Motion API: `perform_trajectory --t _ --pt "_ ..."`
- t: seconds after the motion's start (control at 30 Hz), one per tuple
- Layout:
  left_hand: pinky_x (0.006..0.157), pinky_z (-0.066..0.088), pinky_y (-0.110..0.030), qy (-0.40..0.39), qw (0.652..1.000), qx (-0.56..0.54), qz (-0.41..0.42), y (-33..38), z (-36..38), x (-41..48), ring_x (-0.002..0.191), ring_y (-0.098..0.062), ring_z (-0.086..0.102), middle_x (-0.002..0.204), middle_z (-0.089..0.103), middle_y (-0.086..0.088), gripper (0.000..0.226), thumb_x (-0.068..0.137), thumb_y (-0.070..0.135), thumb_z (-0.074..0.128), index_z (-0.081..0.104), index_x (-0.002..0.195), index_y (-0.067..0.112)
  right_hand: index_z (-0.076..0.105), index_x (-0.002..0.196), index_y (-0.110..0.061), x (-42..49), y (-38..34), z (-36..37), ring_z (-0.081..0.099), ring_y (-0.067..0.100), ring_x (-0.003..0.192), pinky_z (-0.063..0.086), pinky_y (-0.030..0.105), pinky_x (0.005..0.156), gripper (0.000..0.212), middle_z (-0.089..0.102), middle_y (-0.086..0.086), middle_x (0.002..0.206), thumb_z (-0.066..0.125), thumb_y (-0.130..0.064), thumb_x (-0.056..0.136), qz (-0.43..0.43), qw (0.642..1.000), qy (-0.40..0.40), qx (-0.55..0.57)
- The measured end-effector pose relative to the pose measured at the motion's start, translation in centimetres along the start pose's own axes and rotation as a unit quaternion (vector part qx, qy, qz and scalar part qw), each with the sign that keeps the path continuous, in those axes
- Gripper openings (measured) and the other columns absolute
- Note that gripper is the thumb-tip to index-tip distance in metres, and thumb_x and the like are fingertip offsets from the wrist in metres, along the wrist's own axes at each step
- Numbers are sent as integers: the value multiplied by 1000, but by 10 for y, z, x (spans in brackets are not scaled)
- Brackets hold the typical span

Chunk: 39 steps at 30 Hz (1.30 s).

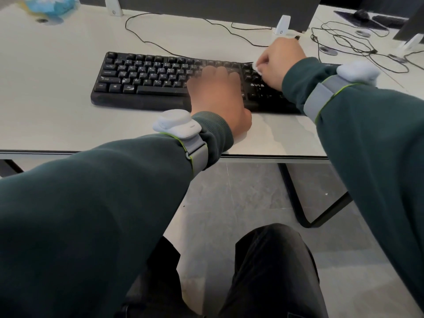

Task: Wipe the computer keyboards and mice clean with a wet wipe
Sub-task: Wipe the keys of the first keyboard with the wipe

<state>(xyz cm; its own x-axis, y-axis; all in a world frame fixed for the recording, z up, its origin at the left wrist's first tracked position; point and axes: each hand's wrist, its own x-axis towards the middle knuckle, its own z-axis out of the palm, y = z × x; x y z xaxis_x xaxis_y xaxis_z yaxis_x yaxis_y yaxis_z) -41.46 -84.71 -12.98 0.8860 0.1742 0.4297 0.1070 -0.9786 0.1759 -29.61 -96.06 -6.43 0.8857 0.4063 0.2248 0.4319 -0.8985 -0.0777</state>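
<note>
- keyboard [160, 81]: a black one is laid flat on the white desk [57, 106], near its front edge and just in front of the dark monitor [206, 5]; pale smears are seen on several keys of its left half.
- the left hand [218, 97] is laid palm down on the middle of the keyboard, with its fingers stretched loosely over the keys; nothing is gripped by it.
- the right hand [278, 63] is held over the right end of the keyboard, its fingers curled round a white wet wipe [258, 70], which is pressed against the keys near the back right corner.
- only a small bunched part of the wet wipe is shown below the fingers; the rest is hidden by the hand.
- a black cable [146, 40] is looped across the desk behind the keyboard.
- a white device on a grey strap is worn on each wrist, over a dark green sleeve: the left wrist device [176, 125] and the right wrist device [356, 71].
- farther back on the right, a second keyboard [387, 20] and a dark mouse [361, 13] are set well apart from both hands, with tangled cables [344, 40] lying between.
- a blurred blue packet [50, 5] is seen at the back left; what it holds cannot be told.
- dark trousers [263, 271] are seen below the desk edge.
</note>
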Motion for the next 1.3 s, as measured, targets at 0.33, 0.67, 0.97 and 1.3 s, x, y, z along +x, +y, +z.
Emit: perform_trajectory --t 0.33,0.67,0.97,1.3 --pt "99 29 -47 13 1000 -9 23 -1 2 1 126 -26 38 124 49 -1 47 73 34 47 54 117 18 74 98 -13 0 6 -2 61 32 99 52 35 87 21 70 10 102 56 -14 88 33 998 -2 -53" --pt "99 27 -48 2 1000 0 21 -2 2 1 130 -27 35 128 48 -1 53 74 34 47 53 124 19 76 98 -12 0 -1 0 61 38 100 51 37 90 28 70 14 104 53 -9 83 -5 997 -10 -82" --pt "101 28 -48 -7 1000 0 25 0 3 1 131 -26 33 127 47 -1 48 76 33 46 51 121 18 75 104 -17 -6 29 1 61 30 109 49 33 97 28 70 6 115 52 -11 91 72 997 9 -1" --pt "100 28 -49 -8 1000 3 27 1 2 1 132 -27 33 128 46 -2 48 76 34 46 50 121 17 73 97 -9 1 70 2 63 35 100 53 36 89 26 71 10 102 50 -18 91 171 985 23 -14"
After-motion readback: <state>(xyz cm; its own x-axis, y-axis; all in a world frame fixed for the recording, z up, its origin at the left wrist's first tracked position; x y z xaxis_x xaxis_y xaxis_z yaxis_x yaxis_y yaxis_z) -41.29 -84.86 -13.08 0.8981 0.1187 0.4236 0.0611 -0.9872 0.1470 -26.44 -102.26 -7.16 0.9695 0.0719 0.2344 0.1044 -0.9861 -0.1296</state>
